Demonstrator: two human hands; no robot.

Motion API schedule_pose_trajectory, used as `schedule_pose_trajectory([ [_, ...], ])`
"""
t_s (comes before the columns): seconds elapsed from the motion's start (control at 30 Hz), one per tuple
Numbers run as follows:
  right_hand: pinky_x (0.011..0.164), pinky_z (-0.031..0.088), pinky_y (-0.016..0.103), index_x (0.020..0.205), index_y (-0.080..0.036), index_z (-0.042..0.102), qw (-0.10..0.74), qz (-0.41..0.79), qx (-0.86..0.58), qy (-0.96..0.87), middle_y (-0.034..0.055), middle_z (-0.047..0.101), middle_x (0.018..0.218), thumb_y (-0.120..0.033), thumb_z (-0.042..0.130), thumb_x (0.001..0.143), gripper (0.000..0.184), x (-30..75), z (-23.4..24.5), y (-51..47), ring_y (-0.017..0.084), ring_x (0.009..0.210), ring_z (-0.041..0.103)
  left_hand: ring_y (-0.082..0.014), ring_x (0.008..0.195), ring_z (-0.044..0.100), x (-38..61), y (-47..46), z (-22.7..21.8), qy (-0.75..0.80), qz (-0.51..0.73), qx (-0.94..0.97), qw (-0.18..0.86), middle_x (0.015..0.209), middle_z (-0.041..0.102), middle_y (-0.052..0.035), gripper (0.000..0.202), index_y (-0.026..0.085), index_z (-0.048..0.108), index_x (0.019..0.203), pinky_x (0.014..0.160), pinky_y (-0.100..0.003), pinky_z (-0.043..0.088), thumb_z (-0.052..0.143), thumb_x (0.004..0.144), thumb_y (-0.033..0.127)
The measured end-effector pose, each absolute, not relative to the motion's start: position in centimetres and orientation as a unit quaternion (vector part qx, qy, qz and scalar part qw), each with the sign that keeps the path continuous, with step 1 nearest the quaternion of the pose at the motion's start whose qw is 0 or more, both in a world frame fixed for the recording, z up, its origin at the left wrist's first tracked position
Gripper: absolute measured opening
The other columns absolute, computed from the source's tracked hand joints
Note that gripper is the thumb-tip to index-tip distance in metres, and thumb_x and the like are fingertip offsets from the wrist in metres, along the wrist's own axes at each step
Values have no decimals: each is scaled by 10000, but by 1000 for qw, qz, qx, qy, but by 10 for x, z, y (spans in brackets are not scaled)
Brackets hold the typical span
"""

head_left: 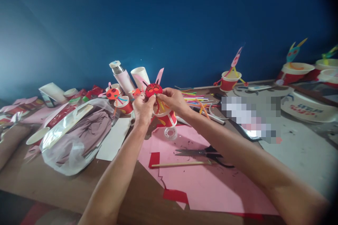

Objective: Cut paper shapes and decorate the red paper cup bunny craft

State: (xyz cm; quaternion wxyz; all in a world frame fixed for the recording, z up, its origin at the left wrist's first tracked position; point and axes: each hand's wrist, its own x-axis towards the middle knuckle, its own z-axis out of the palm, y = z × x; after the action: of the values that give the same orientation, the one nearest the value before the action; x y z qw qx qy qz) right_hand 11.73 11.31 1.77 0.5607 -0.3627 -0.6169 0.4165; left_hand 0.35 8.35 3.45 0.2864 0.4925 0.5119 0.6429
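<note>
Arms outstretched — left hand (142, 109) and right hand (173, 100) together pinch the red cup figure (167, 116) above pink paper (211, 182).

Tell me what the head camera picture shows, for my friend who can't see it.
The left hand and right hand hold a paper-cup figure with a red face and pink ears above a cluttered table. Scissors, a wooden stick and pink paper lie below.
</note>
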Motion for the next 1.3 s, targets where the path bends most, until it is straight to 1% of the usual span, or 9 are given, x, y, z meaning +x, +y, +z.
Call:
schedule_pose_trajectory([
  [0.1, 551, 435, 216, 786, -149, 626, 559, 412, -366, -620, 2, 638, 709, -385, 563, 750, 247, 117, 17, 113, 119, 615, 572, -129, 531, 587, 5, 82, 35, 514, 639, 500, 279, 623, 631, -3, 178, 133, 645, 748, 503, -219, 470, 651, 642, 276],
  [0.23, 506, 386, 203, 708, -148, 605, 555, 395, -378, -627, -17, 589, 640, -390, 554, 751, 251, 117, 17, 113, 106, 569, 519, -121, 523, 575, 5, 84, 32, 515, 634, 510, 269, 607, 621, -1, 184, 126, 644, 752, 493, -210, 463, 647, 648, 278],
  [0.37, 503, 366, 207, 707, -149, 603, 551, 380, -387, -634, -17, 578, 630, -396, 539, 762, 261, 119, 14, 115, 112, 578, 507, -115, 525, 572, 5, 86, 30, 485, 643, 504, 312, 603, 618, 5, 194, 123, 648, 764, 520, -217, 473, 655, 641, 272],
  [0.47, 503, 366, 213, 716, -144, 603, 551, 374, -393, -634, -15, 573, 619, -403, 519, 777, 279, 120, 11, 117, 114, 571, 503, -109, 512, 571, 6, 86, 31, 457, 646, 491, 365, 588, 613, 15, 152, 128, 638, 733, 531, -220, 476, 648, 639, 247],
  [0.53, 508, 372, 216, 728, -142, 606, 551, 373, -395, -634, -13, 579, 623, -401, 514, 783, 280, 121, 9, 118, 116, 572, 506, -103, 486, 562, 7, 85, 32, 454, 645, 484, 379, 560, 600, 24, 127, 131, 626, 700, 514, -217, 470, 647, 637, 239],
  [0.67, 523, 388, 220, 764, -146, 613, 551, 371, -395, -634, -8, 598, 642, -396, 516, 786, 269, 123, 7, 117, 123, 588, 527, -103, 457, 550, 9, 86, 31, 461, 649, 468, 384, 526, 585, 34, 130, 135, 616, 673, 494, -220, 464, 667, 617, 241],
  [0.97, 544, 409, 222, 828, -153, 623, 556, 369, -398, -629, 0, 627, 693, -377, 491, 804, 262, 119, 4, 111, 132, 620, 559, -102, 453, 541, 9, 88, 28, 461, 649, 467, 386, 534, 587, 33, 162, 136, 632, 717, 472, -211, 440, 672, 600, 241],
  [1.13, 551, 409, 221, 827, -155, 626, 551, 365, -397, -637, 2, 633, 706, -374, 498, 801, 255, 120, 5, 110, 137, 639, 565, -94, 437, 517, 10, 87, 29, 458, 650, 467, 387, 509, 556, 47, 131, 137, 627, 696, 451, -200, 418, 660, 604, 225],
  [1.3, 554, 406, 221, 818, -149, 634, 543, 360, -398, -646, 3, 631, 704, -367, 502, 797, 256, 122, 9, 108, 135, 636, 558, -92, 446, 520, 9, 87, 28, 470, 649, 469, 372, 519, 563, 45, 133, 137, 627, 691, 453, -192, 409, 655, 599, 228],
])
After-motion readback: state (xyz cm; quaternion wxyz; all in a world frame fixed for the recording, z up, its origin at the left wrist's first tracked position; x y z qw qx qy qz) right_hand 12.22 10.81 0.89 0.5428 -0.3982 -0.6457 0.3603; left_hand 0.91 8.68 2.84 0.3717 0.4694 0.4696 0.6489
